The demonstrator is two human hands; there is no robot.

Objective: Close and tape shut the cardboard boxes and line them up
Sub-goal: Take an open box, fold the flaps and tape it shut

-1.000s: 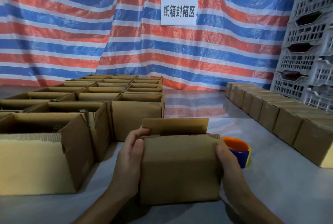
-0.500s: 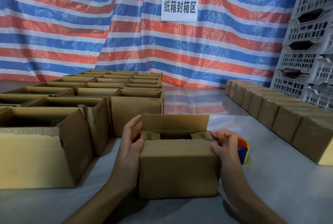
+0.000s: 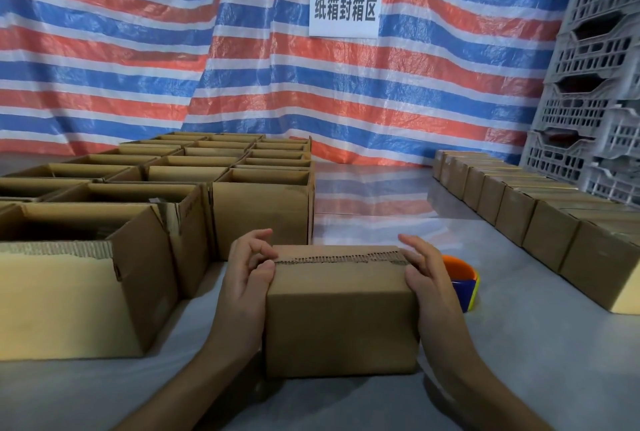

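The box (image 3: 341,313) is plain brown cardboard and sits on the grey bench (image 3: 519,361), low in the middle of the view with one long side facing the camera. Its top flaps are folded down flat. A ragged corrugated edge runs across the top just behind the front rim. No tape shows on the side that can be seen.

The left hand (image 3: 246,278) is pressed to the box's left end. Its thumb lies on the upper front corner and its fingers curl over the top edge, so it pinches that corner. The right hand (image 3: 429,287) lies along the right end with the palm against the cardboard. Its fingers are nearly straight and reach over the top edge onto the flap, and its thumb rests at the front corner. Both forearms come in from the bottom of the view.

A tape roll (image 3: 465,287) in orange, blue and yellow lies on the bench just behind the right hand, partly hidden by it. Open boxes (image 3: 261,212) stand in rows to the left, the nearest close beside the left hand. Closed boxes (image 3: 540,226) form a line along the right, well apart from the box. Behind hang a striped tarp (image 3: 138,49) with a white sign (image 3: 345,8), and grey crates (image 3: 595,84) are stacked at the far right.
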